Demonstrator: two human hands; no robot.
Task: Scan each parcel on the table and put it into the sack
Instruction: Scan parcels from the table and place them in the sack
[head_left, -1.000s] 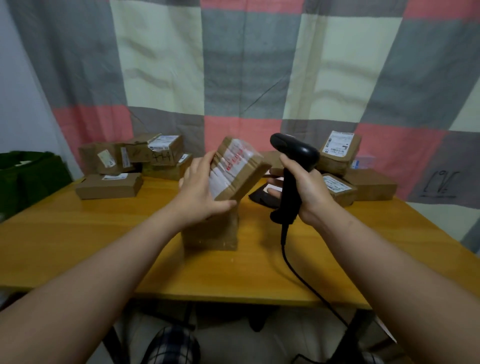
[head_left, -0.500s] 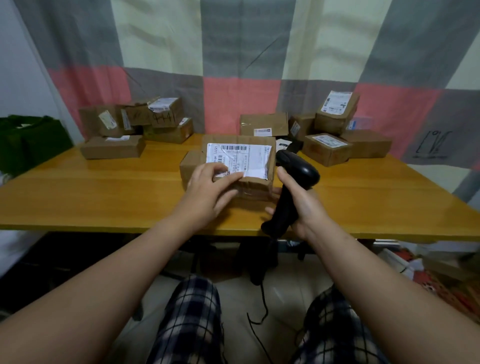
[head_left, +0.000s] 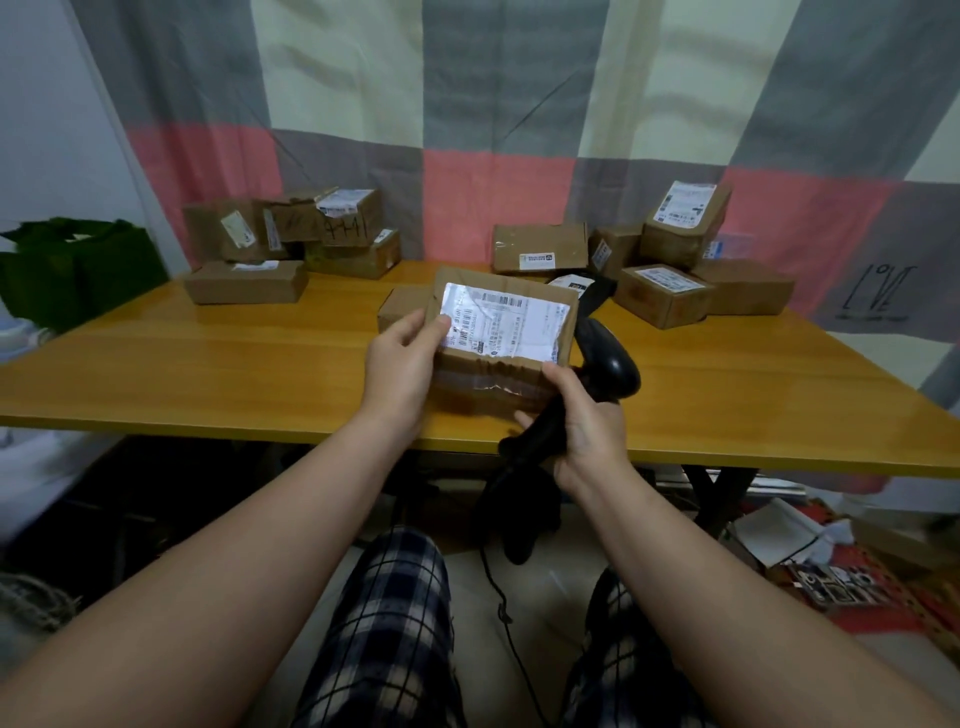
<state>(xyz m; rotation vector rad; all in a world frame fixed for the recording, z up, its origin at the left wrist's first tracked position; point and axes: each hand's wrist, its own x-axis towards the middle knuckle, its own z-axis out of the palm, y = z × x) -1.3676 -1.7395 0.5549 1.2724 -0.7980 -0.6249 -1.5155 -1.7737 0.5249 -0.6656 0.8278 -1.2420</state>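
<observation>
Left hand (head_left: 402, 364) grips the parcel (head_left: 498, 338) by its left edge over the table's (head_left: 208, 364) near edge, right hand (head_left: 587, 426) wrapped round the scanner (head_left: 610, 364) at its right corner, open tabletop running left toward the green sack (head_left: 78, 270).

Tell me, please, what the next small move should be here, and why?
Probably raise the scanner and aim its head at the label's barcode. The left hand holds the parcel with the label facing up, while the right hand grips the scanner with its head beside the parcel's right edge, not over the label.
</observation>
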